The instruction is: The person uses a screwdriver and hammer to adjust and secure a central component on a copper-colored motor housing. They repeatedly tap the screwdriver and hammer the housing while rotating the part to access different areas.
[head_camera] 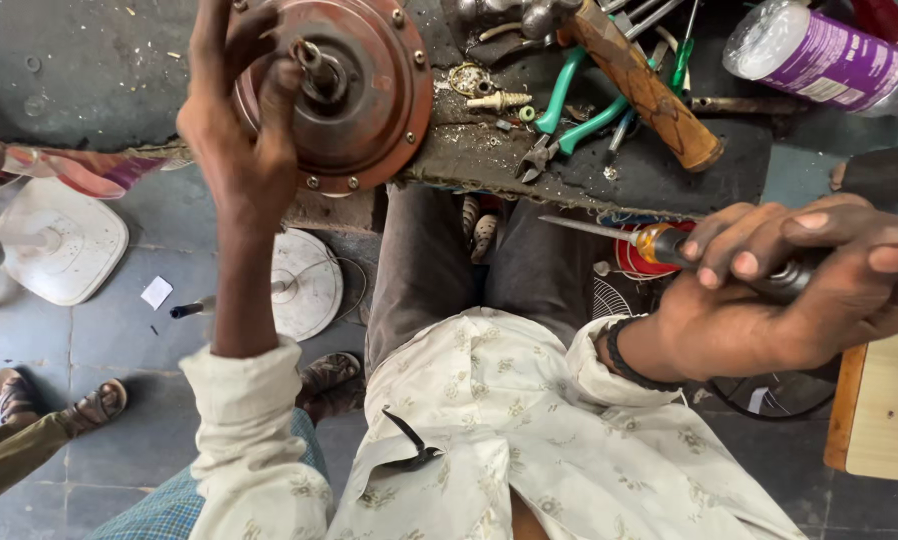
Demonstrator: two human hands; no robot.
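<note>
While the left hand [237,130] reaches up to the round rust-coloured motor housing [354,95], its fingers curl around the steel shaft [314,58] at the centre, thumb and fingertips pinching it. That housing sits on the near edge of the dark, grimy workbench [589,175], bolts dotted round its rim. Over on the other side, the right hand [779,290] is closed tight around a screwdriver [659,243], amber handle gripped in the fist, the thin blade pointing left toward the bench edge, well apart from the housing. A black band [629,365] circles that wrist.

Up on the bench, green-handled pliers [569,115] lie just beside a hammer with a wooden handle [644,85], and a clear bottle with a purple label [829,55] lies on its side at the far right. A small brass fitting [499,100] rests near the housing. Down on the tiled floor, two white fan bases [59,240] stand, and someone else's sandalled feet [59,400] show at lower left.
</note>
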